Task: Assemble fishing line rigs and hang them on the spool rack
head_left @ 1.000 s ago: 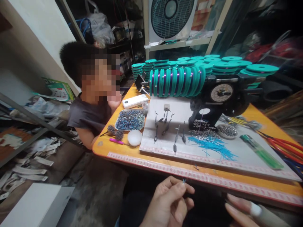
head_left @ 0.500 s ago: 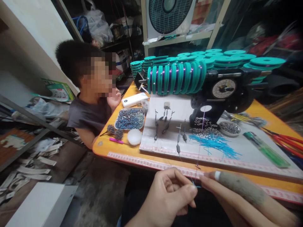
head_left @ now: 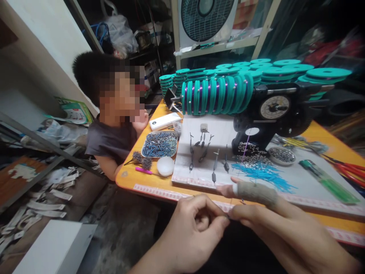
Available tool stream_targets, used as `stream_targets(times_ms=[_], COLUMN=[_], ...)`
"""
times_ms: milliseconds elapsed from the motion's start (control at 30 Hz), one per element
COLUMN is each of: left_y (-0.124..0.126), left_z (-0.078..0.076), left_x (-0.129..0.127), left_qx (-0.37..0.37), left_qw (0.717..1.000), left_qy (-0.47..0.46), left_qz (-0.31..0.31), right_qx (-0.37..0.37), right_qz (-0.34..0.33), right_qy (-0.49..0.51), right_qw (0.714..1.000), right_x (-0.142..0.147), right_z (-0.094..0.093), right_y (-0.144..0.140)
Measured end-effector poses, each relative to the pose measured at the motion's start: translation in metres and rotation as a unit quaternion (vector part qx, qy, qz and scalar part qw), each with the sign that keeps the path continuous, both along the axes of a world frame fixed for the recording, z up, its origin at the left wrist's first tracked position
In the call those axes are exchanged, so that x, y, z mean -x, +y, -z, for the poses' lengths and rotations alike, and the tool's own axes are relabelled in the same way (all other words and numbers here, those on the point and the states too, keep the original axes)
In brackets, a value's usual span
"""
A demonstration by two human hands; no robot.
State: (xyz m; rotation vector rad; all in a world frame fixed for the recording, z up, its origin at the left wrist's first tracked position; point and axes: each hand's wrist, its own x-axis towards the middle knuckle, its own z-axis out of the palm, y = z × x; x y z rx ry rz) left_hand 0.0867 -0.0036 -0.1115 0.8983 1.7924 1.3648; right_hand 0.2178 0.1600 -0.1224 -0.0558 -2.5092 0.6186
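Both hands (head_left: 228, 219) pinched at table edge (head_left: 159, 191)

Left hand (head_left: 196, 228) curled, fingertips pinched, meeting right hand (head_left: 273, 224) fingertips, right forefinger extended in a sleeve

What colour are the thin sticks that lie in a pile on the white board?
Bright blue sticks, seen clearly in the head view.

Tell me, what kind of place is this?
Probably a small home workshop for fishing tackle. Round teal foam spools are stacked behind a black winding machine with a dial, loose thin blue tubes litter the orange table, and clutter covers the floor.
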Motion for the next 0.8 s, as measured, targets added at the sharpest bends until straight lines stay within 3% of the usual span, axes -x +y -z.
stream_targets(times_ms=[100, 167, 267, 400, 533, 600, 633, 700, 733, 767, 800], left_y=[-0.003, -0.004, -0.001, 0.004, 0.006, 0.007, 0.008, 0.011, 0.012, 0.013, 0.014], left_z=[0.000, 0.001, 0.004, 0.003, -0.002, -0.002, -0.001, 0.005, 0.009, 0.014, 0.020], left_x=[-0.003, -0.004, -0.003, -0.001, 0.004, 0.005, 0.004, -0.001, -0.005, -0.010, -0.015], left_qx=[-0.031, -0.058, -0.114, -0.146, -0.144, -0.146, -0.146, -0.144, -0.149, -0.158, -0.169], left_qw=[0.995, 0.979, 0.924, 0.831, 0.781, 0.806, 0.844, 0.938, 0.971, 0.986, 0.983], left_qy=[0.097, 0.196, 0.364, 0.535, 0.604, 0.563, 0.504, 0.307, 0.180, 0.051, -0.071], left_qz=[-0.001, -0.001, -0.020, -0.040, 0.065, 0.110, 0.113, 0.074, 0.044, 0.015, -0.006], right_qx=[0.000, -0.023, -0.077, -0.109, -0.113, -0.117, -0.124, -0.146, -0.155, -0.152, -0.136], right_qz=[-0.067, -0.057, -0.006, 0.035, 0.034, 0.033, 0.036, 0.066, 0.096, 0.135, 0.170], right_qy=[-0.023, 0.002, 0.062, 0.055, 0.028, 0.034, 0.045, 0.086, 0.112, 0.133, 0.148], right_qw=[0.997, 0.998, 0.995, 0.992, 0.993, 0.992, 0.991, 0.983, 0.977, 0.970, 0.965], right_x=[0.016, 0.024, 0.033, 0.043, 0.049, 0.045, 0.039, 0.023, 0.013, 0.004, -0.005], right_z=[-0.016, -0.027, -0.038, -0.039, -0.039, -0.039, -0.038, -0.033, -0.028, -0.023, -0.017], right_y=[-0.006, -0.007, -0.006, -0.003, 0.001, 0.001, 0.000, -0.003, -0.004, -0.007, -0.009])
